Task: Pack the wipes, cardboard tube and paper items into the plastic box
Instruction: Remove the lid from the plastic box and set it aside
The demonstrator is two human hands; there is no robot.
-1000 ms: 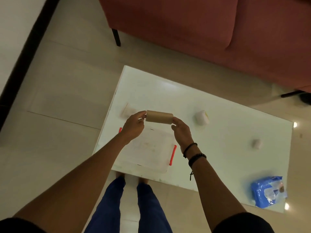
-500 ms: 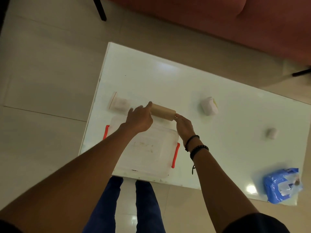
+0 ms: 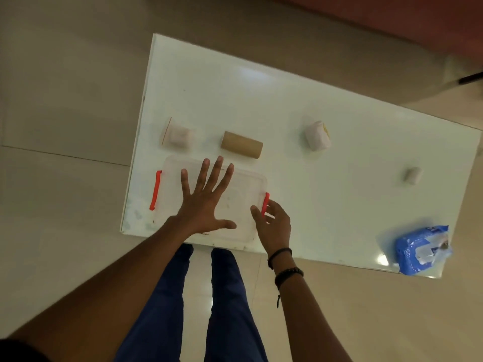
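The clear plastic box point(image 3: 243, 194) with its lid on and red clips sits at the table's near left edge. My left hand point(image 3: 206, 199) lies flat on the lid, fingers spread. My right hand point(image 3: 274, 223) has its fingertips at the right red clip point(image 3: 265, 203). The brown cardboard tube point(image 3: 241, 148) lies on its side on the table just beyond the box, free of both hands. A blue wipes pack point(image 3: 420, 249) rests at the near right corner. Paper items lie apart: a white bundle point(image 3: 177, 135), a white packet point(image 3: 317, 135) and a small roll point(image 3: 413, 175).
The white table point(image 3: 261, 95) stands on a tiled floor. A red sofa point(image 3: 392, 14) runs along the far side, with a dark leg point(image 3: 470, 77) near the table's far right corner. My legs in blue trousers point(image 3: 198, 296) are at the near edge.
Both hands set the cardboard tube down on the table and let go. The left hand moved onto the box lid and the right hand went to the right clip.
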